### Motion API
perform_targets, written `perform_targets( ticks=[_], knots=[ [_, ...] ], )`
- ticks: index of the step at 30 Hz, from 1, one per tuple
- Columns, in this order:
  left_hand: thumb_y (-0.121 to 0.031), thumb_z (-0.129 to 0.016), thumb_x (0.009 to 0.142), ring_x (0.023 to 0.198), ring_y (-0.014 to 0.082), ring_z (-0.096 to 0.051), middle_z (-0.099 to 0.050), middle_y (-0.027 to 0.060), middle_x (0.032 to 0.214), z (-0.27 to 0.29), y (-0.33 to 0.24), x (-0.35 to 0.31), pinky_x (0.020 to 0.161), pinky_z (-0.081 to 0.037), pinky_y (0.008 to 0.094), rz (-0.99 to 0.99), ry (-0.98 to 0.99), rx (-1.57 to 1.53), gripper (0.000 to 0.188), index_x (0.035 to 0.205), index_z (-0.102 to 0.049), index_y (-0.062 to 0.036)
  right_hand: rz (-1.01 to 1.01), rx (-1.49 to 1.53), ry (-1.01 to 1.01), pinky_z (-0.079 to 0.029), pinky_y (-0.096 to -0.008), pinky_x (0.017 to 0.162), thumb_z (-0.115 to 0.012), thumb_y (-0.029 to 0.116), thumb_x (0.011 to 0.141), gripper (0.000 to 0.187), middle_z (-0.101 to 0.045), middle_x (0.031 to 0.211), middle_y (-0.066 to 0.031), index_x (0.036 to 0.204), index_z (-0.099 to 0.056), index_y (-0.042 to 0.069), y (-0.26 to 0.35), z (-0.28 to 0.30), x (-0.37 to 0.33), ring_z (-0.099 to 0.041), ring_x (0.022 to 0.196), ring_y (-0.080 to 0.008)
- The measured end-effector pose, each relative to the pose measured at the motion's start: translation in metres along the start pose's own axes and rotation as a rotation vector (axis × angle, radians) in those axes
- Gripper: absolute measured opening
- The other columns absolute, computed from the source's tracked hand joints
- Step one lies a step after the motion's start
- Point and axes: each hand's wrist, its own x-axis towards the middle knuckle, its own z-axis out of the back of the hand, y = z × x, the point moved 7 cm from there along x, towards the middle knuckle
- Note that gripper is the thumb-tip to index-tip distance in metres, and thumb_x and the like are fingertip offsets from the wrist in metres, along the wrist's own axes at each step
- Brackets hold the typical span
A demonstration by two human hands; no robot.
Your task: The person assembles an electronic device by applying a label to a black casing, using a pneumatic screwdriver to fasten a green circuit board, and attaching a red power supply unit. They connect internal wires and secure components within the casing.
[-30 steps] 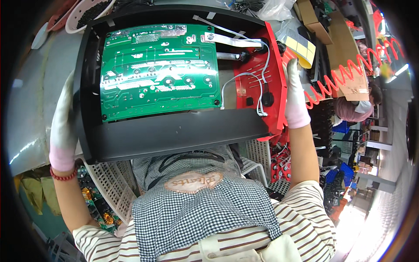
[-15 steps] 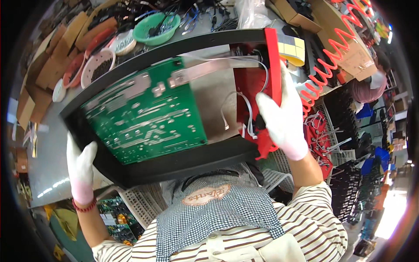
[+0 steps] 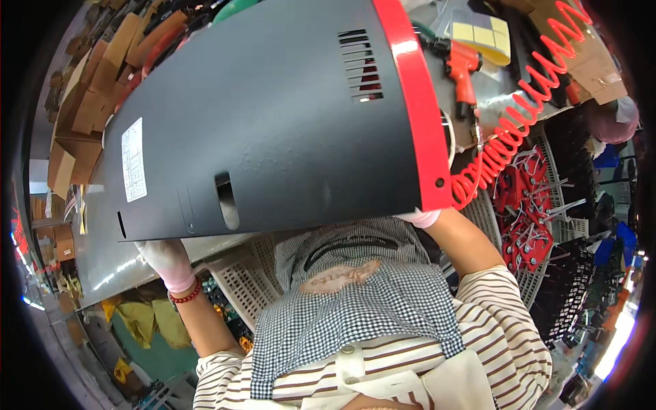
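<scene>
A black metal housing (image 3: 273,123) with a red end panel (image 3: 417,109) is tilted up in front of me and fills the upper middle. Its outer face shows vent slots, an oblong cutout and a white label (image 3: 134,160). My left hand (image 3: 165,264), in a white glove, grips the lower left edge from below, its fingertips hidden behind the housing. My right hand (image 3: 424,218), gloved too, holds the lower right corner by the red panel; most of it is hidden.
A red pneumatic screwdriver (image 3: 465,72) lies on the bench right of the housing, beside a coiled red air hose (image 3: 509,126). Yellow-and-white sheets (image 3: 482,34) lie behind it. Red panels (image 3: 526,212) fill a crate at the right. Cardboard boxes (image 3: 89,109) stand at the left.
The housing has been turned over: its open side with the green circuit board faced me, and now its black outer face does. Both hands have shifted to its near edge.
</scene>
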Motion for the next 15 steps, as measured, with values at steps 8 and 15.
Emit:
perform_targets(
  ticks=[8, 15],
  knots=[
    [0.001, -0.053, 0.094, 0.106, 0.022, -0.061, -0.062, 0.0114, 0.119, -0.006, -0.008, -0.007, 0.094, -0.049, 0.0363, -0.082, 0.177, 0.264, 0.029, 0.122, -0.058, 0.003, 0.142, 0.075, -0.175, -0.047, -0.0501, 0.096, -0.077, -0.001, 0.073, 0.09, -0.048, 0.132, -0.0289, 0.147, -0.026, -0.002, -0.02, 0.003, -0.028, -0.056, 0.112, -0.04],
    [0.009, -0.052, 0.088, 0.1, 0.0248, -0.062, -0.065, 0.0121, 0.113, 0.0, 0.013, -0.012, 0.09, -0.049, 0.0374, 0.259, 0.071, -0.103, 0.032, 0.119, -0.06, 0.0065, 0.193, -0.101, -0.168, -0.041, -0.0543, 0.104, -0.082, 0.008, 0.072, 0.101, -0.041, 0.143, -0.0334, 0.152, -0.022, -0.001, -0.022, 0.006, -0.041, -0.049, 0.128, -0.0477]
  ],
)
